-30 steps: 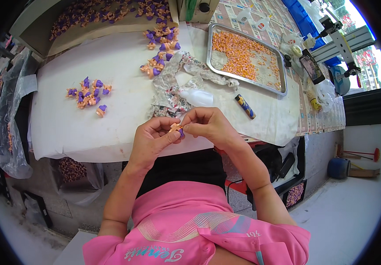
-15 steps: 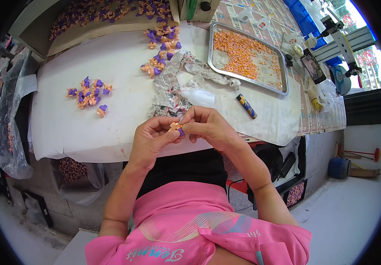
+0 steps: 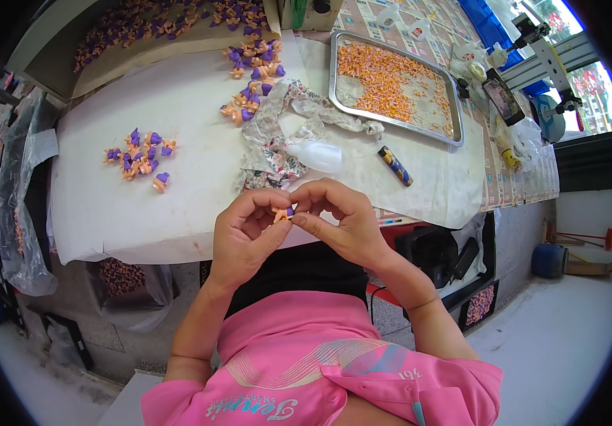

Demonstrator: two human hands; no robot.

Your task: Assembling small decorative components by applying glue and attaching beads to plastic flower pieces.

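A small peach and purple figurine [image 3: 281, 214] is pinched between the fingertips of my left hand [image 3: 247, 231], near the front edge of the table. Thumb and forefinger of my right hand [image 3: 340, 221] close in on the figurine's right side; whether they also hold a tiny part is too small to tell. On the left of the white sheet lies a loose cluster of similar figurines [image 3: 138, 157], with a single figurine [image 3: 160, 182] just below it. A crumpled floral cloth [image 3: 270, 138] and a white squeeze bottle [image 3: 318, 157] lie beyond my hands.
At the back right, a metal tray [image 3: 384, 128] carries many tiny orange pieces. A dark blue and yellow tube [image 3: 395, 166] lies nearer. More figurines [image 3: 249, 99] trail from an open box [image 3: 178, 60] at the back. A phone on a stand [image 3: 503, 98] is at far right.
The figurine has been turned between my fingers, its purple part now upward. My right hand has shifted slightly lower, its fingers more curved. The view has moved a little.
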